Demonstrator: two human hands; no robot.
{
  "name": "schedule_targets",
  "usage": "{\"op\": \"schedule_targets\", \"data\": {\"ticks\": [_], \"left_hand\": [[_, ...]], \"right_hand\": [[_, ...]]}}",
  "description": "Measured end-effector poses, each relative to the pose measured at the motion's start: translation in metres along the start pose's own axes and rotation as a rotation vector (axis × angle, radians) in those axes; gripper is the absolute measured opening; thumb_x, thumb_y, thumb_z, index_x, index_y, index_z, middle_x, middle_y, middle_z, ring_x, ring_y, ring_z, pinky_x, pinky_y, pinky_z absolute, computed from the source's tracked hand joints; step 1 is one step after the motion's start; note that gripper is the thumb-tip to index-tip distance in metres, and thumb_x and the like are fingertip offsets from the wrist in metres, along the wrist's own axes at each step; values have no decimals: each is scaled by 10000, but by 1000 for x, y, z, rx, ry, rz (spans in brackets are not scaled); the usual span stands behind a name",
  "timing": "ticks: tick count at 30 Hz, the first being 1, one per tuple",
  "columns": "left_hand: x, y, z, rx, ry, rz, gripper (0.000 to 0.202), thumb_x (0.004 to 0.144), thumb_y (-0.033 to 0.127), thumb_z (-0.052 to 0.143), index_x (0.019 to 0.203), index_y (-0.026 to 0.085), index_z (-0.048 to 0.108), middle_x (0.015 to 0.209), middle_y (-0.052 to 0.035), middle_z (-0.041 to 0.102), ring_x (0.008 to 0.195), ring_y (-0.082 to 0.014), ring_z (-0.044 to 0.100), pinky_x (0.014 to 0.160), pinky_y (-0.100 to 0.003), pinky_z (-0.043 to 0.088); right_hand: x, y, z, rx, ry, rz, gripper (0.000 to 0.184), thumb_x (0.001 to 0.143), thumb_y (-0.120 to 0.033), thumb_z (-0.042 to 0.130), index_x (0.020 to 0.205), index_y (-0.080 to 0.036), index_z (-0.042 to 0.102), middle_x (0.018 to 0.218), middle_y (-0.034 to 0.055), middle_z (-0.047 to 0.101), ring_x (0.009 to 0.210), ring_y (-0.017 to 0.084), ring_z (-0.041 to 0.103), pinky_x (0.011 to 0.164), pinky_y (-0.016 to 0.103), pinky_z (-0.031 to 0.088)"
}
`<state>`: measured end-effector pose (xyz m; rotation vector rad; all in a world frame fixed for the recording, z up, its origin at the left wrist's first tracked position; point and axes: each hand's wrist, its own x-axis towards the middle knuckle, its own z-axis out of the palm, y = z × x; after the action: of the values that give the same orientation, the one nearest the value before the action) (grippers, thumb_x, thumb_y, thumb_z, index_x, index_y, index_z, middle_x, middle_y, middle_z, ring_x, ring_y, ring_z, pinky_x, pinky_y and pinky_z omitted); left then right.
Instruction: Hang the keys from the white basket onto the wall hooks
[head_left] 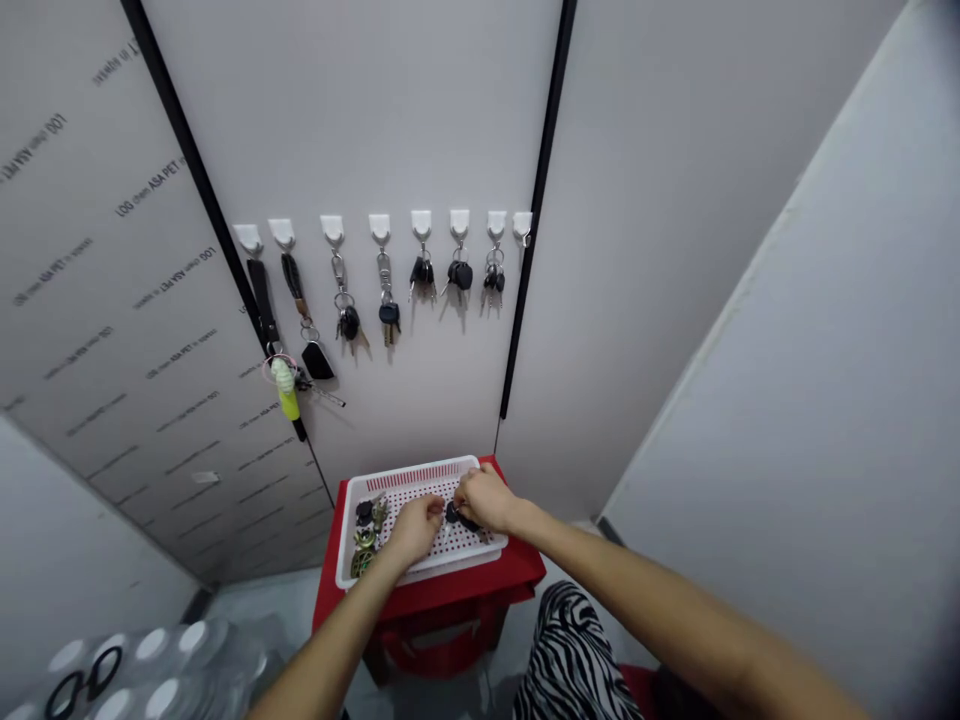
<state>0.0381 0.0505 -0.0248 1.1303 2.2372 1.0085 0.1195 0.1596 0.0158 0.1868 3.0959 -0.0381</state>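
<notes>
Pale grey wall panels (390, 120) fill the top and both sides of the frame, joined by black trim strips (538, 200), the panel at left printed with repeating black lettering. Lower left, clear bottles with white caps (150, 670) on a pale floor; lower right, a zebra-print trouser leg (570, 660). Across the middle of the frame, a row of eight white adhesive hooks (379, 228), seven carrying key sets, with a black strap (262, 300) and a yellow-green tag (286, 392) hanging toward the left end. Bottom centre, a red worktop (517, 565) under a white perforated plastic tray (411, 477), with a cluster of keys (365, 525) along the tray's left side. Both arms reaching in from the bottom corners, hands close together over the middle of the tray, fingers bunched rather than spread. Right of the left hand (418, 528) and partly under the right hand (486, 498), a black-headed key (453, 513), nearer the right hand, its long axis apparently lying sideways across the tray, most of it hidden. Whether either hand is actually pinching it: impossible to tell from this view.
</notes>
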Motion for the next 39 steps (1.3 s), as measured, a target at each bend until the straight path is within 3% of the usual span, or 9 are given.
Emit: {"op": "schedule_targets", "data": {"ticks": [4,8,13,17,24,28,33,39], "left_hand": [[2,3,2,-78,0,29,285,589,79,416,844,111,538,828,-68,594,755,-128,530,721,-237,379],[11,20,-4,-268,35,138,291,589,80,420,855,126,530,849,-54,590,779,-127,526,745,-253,375],[30,63,-20,-385,134,194,288,609,109,429,887,96,505,868,-88,580,780,-129,527,747,-265,382],[45,112,-37,-357,229,268,301,625,99,411,916,100,489,879,-81,576,779,-121,520,752,-267,378],[73,207,-70,-100,399,473,330,640,97,375,946,153,487,906,-54,566,783,-128,511,723,-250,381],[87,245,-86,34,476,509,358,639,93,360,969,175,469,931,-53,555,807,-137,507,729,-252,373],[97,266,-99,124,530,463,361,635,95,362,970,182,464,936,-62,552,863,-156,491,738,-256,365],[104,265,-101,88,529,465,336,628,95,390,937,184,488,935,-65,556,882,-165,486,757,-267,351]], "right_hand": [[2,5,-5,152,51,45,178,618,-150,414,642,-155,591,669,52,602,677,141,506,627,257,321],[7,18,-18,584,161,161,171,629,-188,415,656,-128,573,572,21,575,515,85,480,500,189,336],[12,38,-54,1080,318,287,116,605,-202,453,614,-114,529,439,-32,481,404,52,420,431,173,341],[10,55,-99,1267,494,364,70,597,-174,461,587,-116,499,413,-46,455,369,38,406,402,166,346],[9,94,-197,1241,846,354,55,611,-141,462,573,-117,493,396,-44,450,349,33,403,389,163,370],[15,107,-239,1195,978,389,54,612,-129,460,564,-117,483,405,-40,447,359,33,407,382,162,381],[31,115,-266,1061,1059,510,55,588,-113,463,538,-122,484,406,-32,448,386,45,435,380,159,382],[51,129,-268,865,1040,629,38,548,-118,495,511,-116,502,381,-12,458,388,77,460,396,196,378]]}}
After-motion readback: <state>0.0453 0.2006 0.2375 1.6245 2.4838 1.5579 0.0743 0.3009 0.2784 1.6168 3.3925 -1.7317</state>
